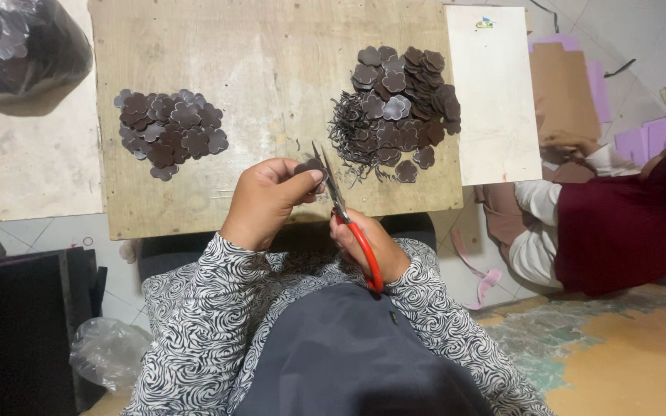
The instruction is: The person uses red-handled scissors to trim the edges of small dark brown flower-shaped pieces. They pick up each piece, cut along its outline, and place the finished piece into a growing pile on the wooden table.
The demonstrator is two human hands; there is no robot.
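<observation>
My left hand [266,202] pinches a small dark brown flower-shaped piece [311,167] above the near edge of a wooden board [271,54]. My right hand [365,245] grips red-handled scissors [346,219], whose metal blades point up and away and meet the piece at its right side. A heap of the same brown flower pieces [402,96] lies on the board to the right, with thin dark trimmings [348,139] along its left edge. A second, flatter heap of flower pieces [169,131] lies on the board's left part.
A dark plastic bag [21,46] sits at the top left. A white panel [495,92] adjoins the board's right side. A seated person in a maroon garment [626,223] is at the right. A black box [21,323] and clear plastic [109,350] lie lower left.
</observation>
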